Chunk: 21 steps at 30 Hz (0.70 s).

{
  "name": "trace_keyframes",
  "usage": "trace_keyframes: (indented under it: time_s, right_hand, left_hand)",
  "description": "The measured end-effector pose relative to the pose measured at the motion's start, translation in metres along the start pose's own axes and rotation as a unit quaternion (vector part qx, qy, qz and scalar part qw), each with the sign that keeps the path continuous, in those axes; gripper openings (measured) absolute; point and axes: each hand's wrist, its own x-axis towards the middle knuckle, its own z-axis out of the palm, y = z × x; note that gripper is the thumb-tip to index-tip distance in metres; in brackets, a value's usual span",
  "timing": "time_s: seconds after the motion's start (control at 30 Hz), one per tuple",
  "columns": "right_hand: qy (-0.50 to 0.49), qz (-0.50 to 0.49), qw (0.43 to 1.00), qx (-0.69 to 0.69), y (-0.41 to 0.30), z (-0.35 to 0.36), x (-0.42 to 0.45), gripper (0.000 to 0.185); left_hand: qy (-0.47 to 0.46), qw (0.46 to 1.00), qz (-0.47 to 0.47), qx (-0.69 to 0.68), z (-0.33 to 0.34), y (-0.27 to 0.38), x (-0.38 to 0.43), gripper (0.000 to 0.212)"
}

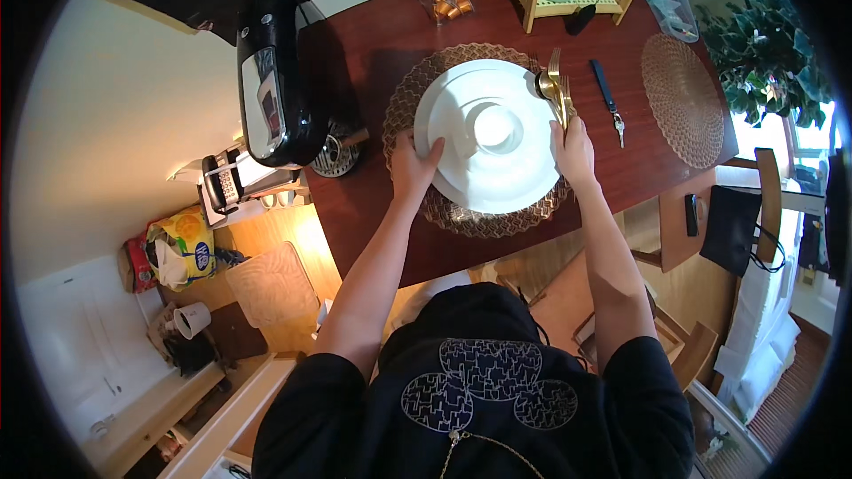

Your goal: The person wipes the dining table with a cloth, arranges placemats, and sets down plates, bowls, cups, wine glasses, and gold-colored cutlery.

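A stack of white plates is in front of me over a round woven placemat. A small white bowl sits in the middle of the top plate. My left hand grips the left rim, its thumb over the edge and its fingers hidden beneath. At the right rim, my right hand holds the plates, with the handles of gold-coloured cutlery between it and the rim. Forks and a spoon show in that bunch, heads pointing away from me. Whether the plates touch the placemat is hard to tell.
The dark red table also bears a black coffee machine, keys on a blue strap, a second placemat and a wooden rack with green bowls. A chair stands at the right.
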Motion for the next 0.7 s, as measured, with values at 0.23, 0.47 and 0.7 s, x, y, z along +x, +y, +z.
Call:
trace_keyframes:
  time_s: [0.23,0.47,0.7]
  right_hand:
    - [-0.012,0.024,0.999,-0.030,-0.001,0.002,-0.001,0.037]
    - [-0.017,0.046,0.998,0.028,-0.010,-0.004,-0.005,0.034]
    - [-0.107,0.083,0.987,0.085,-0.043,0.001,0.000,0.028]
  left_hand:
    - [-0.017,0.989,-0.034,0.144,-0.008,0.022,0.003,0.048]
    - [-0.080,0.963,0.225,0.127,0.006,0.051,-0.022,0.048]
    - [-0.069,0.992,0.093,0.049,0.042,0.043,-0.035,0.038]
